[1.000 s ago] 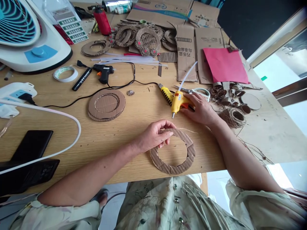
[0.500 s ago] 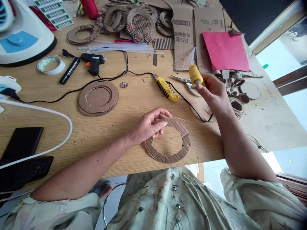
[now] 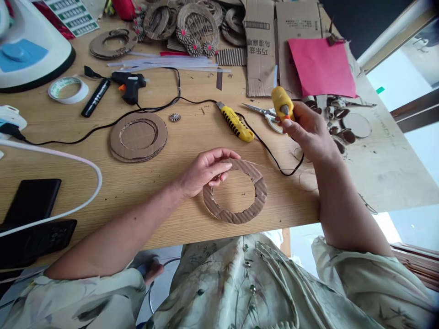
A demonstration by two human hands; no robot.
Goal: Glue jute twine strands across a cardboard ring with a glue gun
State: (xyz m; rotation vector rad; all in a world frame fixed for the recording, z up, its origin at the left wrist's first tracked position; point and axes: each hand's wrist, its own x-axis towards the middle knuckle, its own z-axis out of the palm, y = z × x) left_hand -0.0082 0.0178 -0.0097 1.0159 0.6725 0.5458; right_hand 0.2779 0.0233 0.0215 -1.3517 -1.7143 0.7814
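My left hand (image 3: 209, 171) pinches the upper left rim of a corrugated cardboard ring (image 3: 252, 211), which is held over the front of the table. A thin strand of twine (image 3: 270, 169) runs from the ring's top edge toward the right. In my right hand (image 3: 313, 130) is a yellow glue gun (image 3: 281, 98), its metal nozzle pointing toward me and a clear glue stick rising from its back. The glue gun's handle is mostly hidden by my fingers. Beyond the ring lies a yellow utility knife (image 3: 236, 123). Scissors (image 3: 259, 109) rest partly behind the glue gun.
Stacked cardboard rings (image 3: 139, 156) lie at the left, near a black glue gun (image 3: 132, 87), a marker (image 3: 96, 98) and a tape roll (image 3: 68, 91). Glue sticks (image 3: 161, 63), twine-covered rings (image 3: 199, 27) and pink paper (image 3: 322, 68) fill the back. A black cord (image 3: 281, 169) crosses the table.
The glue gun has tilted so its nozzle points more toward me. My left hand and the ring sit slightly higher and further left, and the whole view has shifted a little.
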